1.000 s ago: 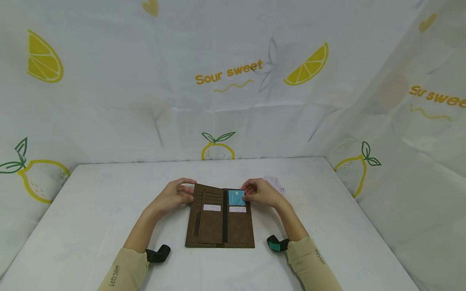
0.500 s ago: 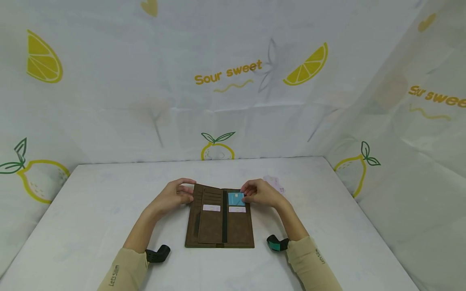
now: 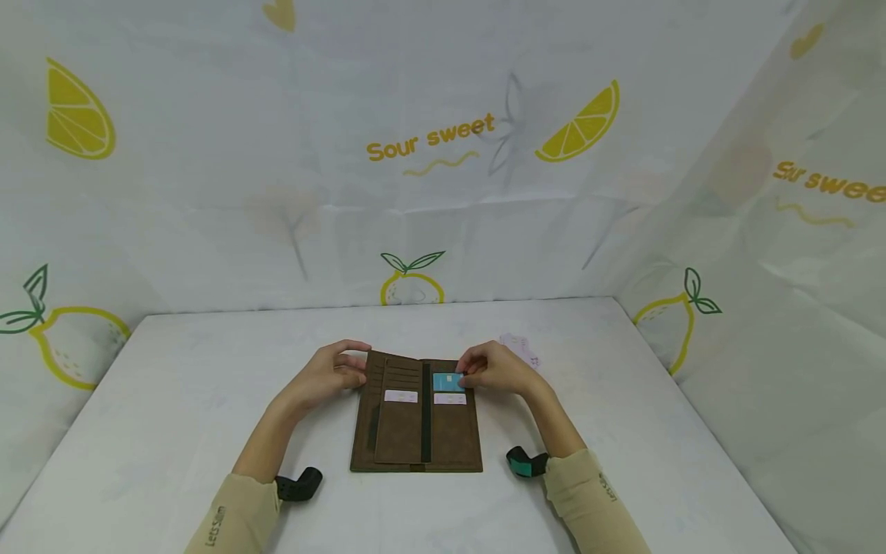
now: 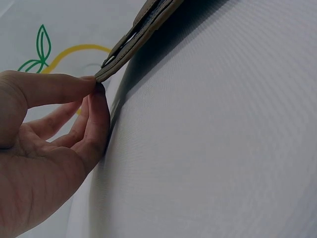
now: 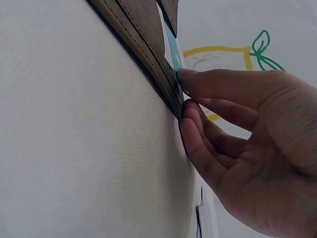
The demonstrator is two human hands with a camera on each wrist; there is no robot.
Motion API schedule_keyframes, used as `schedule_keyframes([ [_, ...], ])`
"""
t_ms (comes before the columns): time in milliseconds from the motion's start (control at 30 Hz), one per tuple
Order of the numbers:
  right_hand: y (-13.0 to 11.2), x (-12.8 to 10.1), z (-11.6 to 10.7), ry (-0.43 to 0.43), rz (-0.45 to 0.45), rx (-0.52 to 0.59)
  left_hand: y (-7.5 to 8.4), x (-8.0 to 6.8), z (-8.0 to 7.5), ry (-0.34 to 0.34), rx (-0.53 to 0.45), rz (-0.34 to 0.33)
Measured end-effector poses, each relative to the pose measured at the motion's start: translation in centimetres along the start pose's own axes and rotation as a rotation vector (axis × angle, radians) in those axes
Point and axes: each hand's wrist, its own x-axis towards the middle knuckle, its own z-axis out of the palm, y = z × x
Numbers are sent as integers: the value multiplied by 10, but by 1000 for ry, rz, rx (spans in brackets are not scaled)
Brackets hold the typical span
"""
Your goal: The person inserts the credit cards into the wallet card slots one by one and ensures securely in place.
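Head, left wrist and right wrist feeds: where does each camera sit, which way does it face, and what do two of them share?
Head: on the person's head, facing forward and down at the open wallet; the left hand, right hand and sleeves show.
Left wrist: on that wrist, facing toward the fingertips at the wallet's edge they pinch; only the left hand shows.
Right wrist: on that wrist, facing toward the fingertips at the blue card and wallet edge; only the right hand shows.
Shared: head and right wrist both show the blue card.
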Motion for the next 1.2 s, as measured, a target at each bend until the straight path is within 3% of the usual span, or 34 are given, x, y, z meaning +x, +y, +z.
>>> schedule_keyframes([
  [1200, 0, -3, -1, -42, -11, -23, -1, 0, 0, -3, 4, 19],
])
